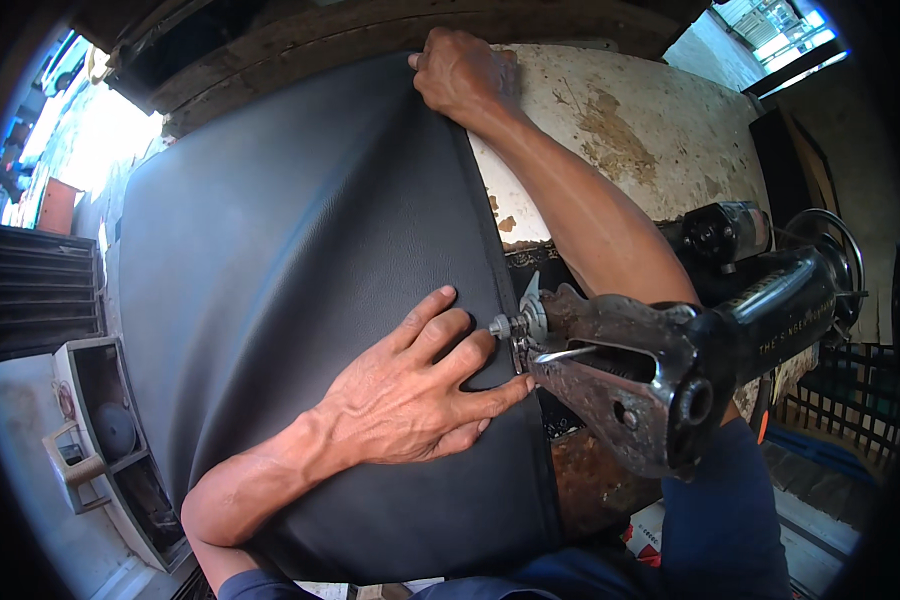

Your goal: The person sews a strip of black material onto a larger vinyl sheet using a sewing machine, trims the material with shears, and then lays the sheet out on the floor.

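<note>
So I've got this big black leathery sheet (300,240) filling the middle and left of the frame, its edge right at the foot of my old black sewing machine (720,340), center right. Left hand (410,385) is spread out on the sheet beside the foot; right hand (465,80), top center, is curled tight around its far corner.

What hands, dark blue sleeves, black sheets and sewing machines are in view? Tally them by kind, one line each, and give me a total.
Hands: 2 (left hand, right hand)
Dark blue sleeves: 2 (left sleeve, right sleeve)
Black sheet: 1
Sewing machine: 1
Total: 6
</note>
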